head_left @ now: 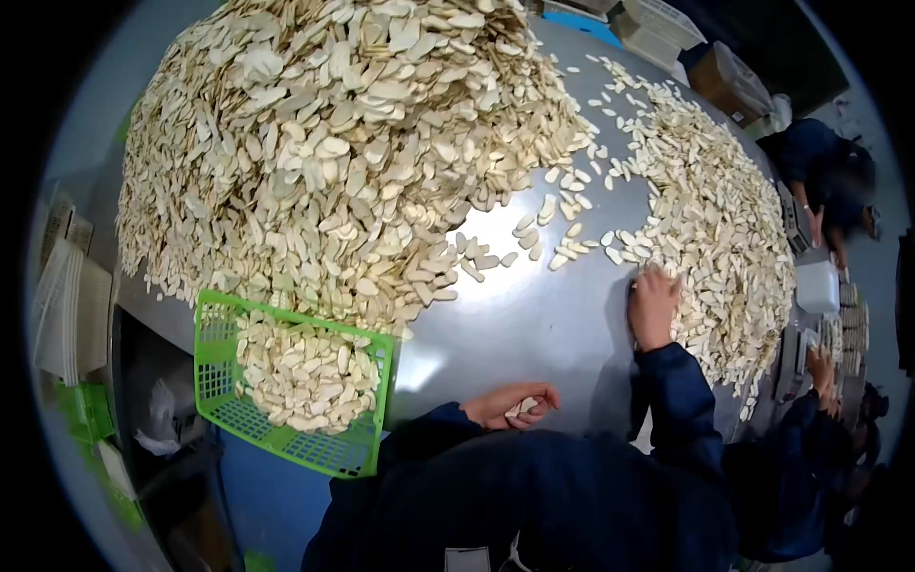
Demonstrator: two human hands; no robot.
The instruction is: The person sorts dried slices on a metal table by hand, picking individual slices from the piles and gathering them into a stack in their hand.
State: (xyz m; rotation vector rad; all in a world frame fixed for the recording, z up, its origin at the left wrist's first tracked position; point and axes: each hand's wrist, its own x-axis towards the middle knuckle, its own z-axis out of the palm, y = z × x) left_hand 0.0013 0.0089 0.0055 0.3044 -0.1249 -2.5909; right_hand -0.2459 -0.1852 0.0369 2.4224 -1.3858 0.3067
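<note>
Pale dried slices lie in a very large heap [315, 143] at the upper left and a lower pile [720, 219] at the right of the metal table [534, 324]. My left hand [515, 406] is curled around a few slices near the front edge. At the left border of the right pile, my right hand [654, 307] rests with bent fingers touching the slices; whether it grips any is hidden. A green basket [286, 443] partly filled with slices stands tilted at the lower left.
Loose slices [572, 238] lie between the two piles. Stacked pale trays [71, 305] stand at far left, with more containers [658, 29] at the back. Co-workers in dark clothing [824, 167] are at the right, one's hand [820, 370] beyond the pile.
</note>
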